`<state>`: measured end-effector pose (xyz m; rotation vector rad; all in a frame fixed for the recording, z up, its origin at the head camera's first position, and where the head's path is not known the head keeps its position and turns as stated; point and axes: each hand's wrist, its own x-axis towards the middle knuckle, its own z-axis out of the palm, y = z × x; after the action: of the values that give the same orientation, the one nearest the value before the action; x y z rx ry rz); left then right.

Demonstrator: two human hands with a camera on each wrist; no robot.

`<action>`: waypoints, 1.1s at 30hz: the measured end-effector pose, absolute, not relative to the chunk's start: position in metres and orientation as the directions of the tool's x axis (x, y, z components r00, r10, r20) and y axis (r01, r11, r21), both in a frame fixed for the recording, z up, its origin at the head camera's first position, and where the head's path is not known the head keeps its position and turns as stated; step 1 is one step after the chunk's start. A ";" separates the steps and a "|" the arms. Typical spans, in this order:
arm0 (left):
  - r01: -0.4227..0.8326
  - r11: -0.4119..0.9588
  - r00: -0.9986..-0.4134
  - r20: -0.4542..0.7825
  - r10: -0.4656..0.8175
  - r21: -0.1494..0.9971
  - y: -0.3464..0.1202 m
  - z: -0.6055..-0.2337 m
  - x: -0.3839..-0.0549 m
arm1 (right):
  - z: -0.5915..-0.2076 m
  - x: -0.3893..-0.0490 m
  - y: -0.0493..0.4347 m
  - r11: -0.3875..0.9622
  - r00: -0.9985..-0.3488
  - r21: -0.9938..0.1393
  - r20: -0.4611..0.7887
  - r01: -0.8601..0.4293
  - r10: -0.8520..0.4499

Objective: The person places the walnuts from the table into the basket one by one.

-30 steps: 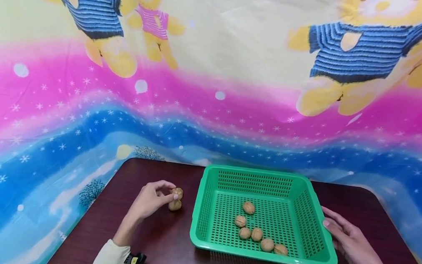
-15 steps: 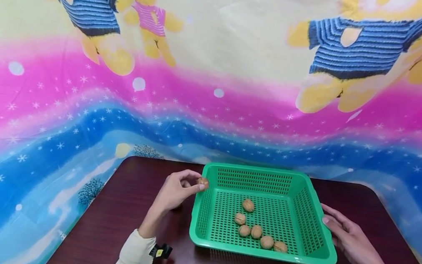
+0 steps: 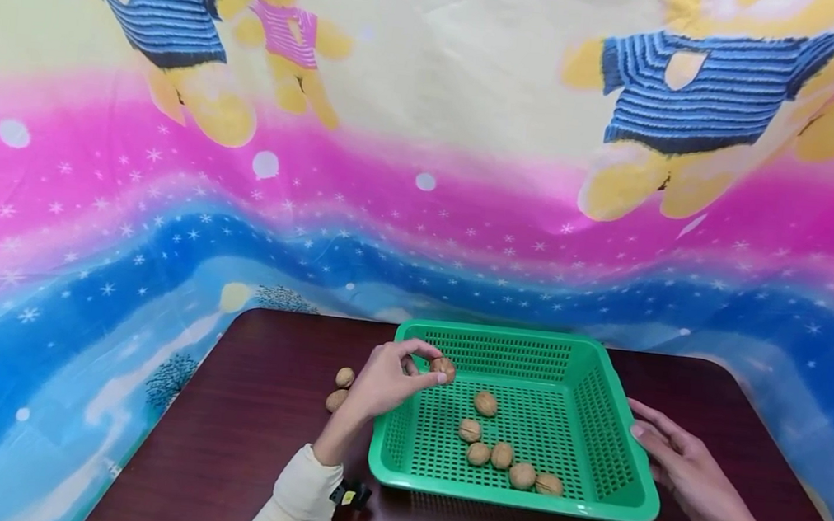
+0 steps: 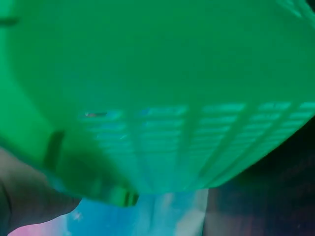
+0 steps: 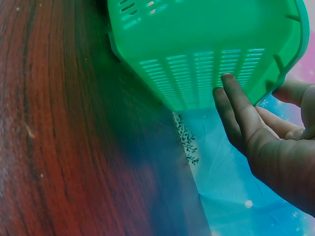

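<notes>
My left hand [image 3: 390, 379] pinches a walnut [image 3: 443, 369] between thumb and fingertips, above the left part of a green plastic basket [image 3: 515, 501]. Several brown walnuts [image 3: 502, 456] lie scattered on the basket's slotted floor, mostly toward its near side. At the basket's right side, my right hand [image 3: 690, 462] holds the rim, thumb at its edge. The right wrist view shows fingers [image 5: 236, 101] of that hand against the slotted outer wall under the rim. In the left wrist view the basket wall [image 4: 157, 64] fills most of the picture, and the held walnut is hidden.
Two more walnuts [image 3: 340, 388] sit on the dark red-brown table [image 3: 222, 442], left of the basket and behind my left forearm. A cloth backdrop [image 3: 427, 145] printed with bears hangs close behind the table's far edge.
My left hand has lifted a walnut from the group on the left and carried it rightward, past the basket's left rim to above its inside. My right hand stays at the right rim.
</notes>
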<state>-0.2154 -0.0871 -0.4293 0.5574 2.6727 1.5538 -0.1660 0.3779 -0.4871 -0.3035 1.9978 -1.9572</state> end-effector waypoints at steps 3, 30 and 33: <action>0.324 0.461 -0.926 0.176 0.335 0.826 -0.078 -0.434 -0.218 | -0.488 -0.166 0.378 0.033 -0.923 -0.997 -0.076 0.068 -0.378; 0.426 0.615 -0.862 0.092 0.498 0.664 -0.061 -0.448 -0.221 | -0.488 -0.164 0.377 0.037 -0.925 -0.997 -0.070 0.061 -0.374; 0.406 0.594 -0.867 0.089 0.490 0.694 -0.062 -0.447 -0.221 | -0.487 -0.164 0.377 0.038 -0.924 -0.997 -0.071 0.061 -0.375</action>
<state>-0.2206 -0.0616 -0.4467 0.7633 2.7036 1.1348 -0.1637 0.3769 -0.4873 -0.3190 2.0081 -1.9559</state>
